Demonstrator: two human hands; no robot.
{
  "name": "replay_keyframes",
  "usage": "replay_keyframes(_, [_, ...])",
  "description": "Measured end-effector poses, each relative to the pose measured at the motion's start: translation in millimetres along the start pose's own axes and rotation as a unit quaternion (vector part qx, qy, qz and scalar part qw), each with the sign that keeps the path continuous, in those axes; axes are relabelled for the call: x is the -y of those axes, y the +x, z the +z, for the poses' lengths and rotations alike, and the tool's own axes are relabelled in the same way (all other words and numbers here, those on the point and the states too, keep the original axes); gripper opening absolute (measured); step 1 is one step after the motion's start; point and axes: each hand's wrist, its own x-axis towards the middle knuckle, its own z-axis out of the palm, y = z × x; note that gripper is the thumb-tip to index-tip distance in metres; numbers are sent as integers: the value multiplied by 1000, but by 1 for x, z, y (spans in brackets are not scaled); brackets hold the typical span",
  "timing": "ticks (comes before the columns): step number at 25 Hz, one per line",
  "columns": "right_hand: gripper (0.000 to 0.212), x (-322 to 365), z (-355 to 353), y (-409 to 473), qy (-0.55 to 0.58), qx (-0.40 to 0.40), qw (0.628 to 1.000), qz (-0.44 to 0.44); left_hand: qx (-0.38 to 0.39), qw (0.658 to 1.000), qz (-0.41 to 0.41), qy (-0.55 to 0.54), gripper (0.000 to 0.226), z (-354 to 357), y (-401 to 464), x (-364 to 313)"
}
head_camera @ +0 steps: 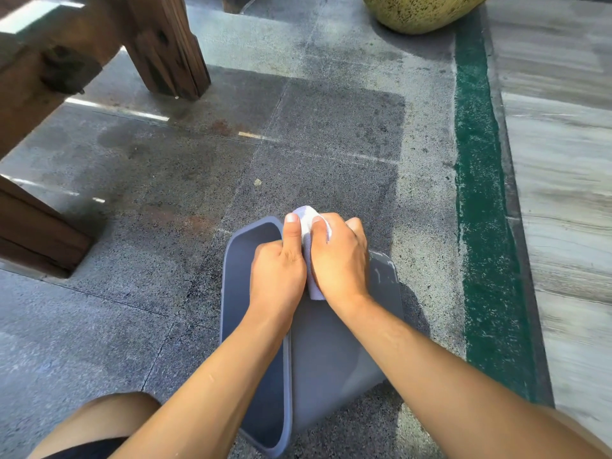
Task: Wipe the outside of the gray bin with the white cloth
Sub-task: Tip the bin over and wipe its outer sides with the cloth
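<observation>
The gray bin (326, 356) lies tipped on its side on the stone floor, its open mouth facing left and one outer wall facing up. My left hand (278, 270) grips the bin's rim near the far end, thumb pointing away from me. My right hand (339, 260) presses the white cloth (308, 223) against the upturned outer wall near the far edge. The cloth shows between both hands and pokes out past my fingers. The bin's base end at the right has pale scuffs.
Dark wooden legs of a bench or table (165, 44) stand at the far left. A speckled yellow-green pot (420, 11) sits at the top. A green painted strip (480, 193) and a pale raised ledge (563, 193) run along the right. My knees are at the bottom corners.
</observation>
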Motion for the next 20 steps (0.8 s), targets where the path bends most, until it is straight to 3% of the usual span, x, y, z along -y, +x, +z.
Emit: replay_keyframes(20, [33, -56, 1, 30, -32, 32, 998, 41, -19, 998, -60, -3, 75, -16, 10, 8])
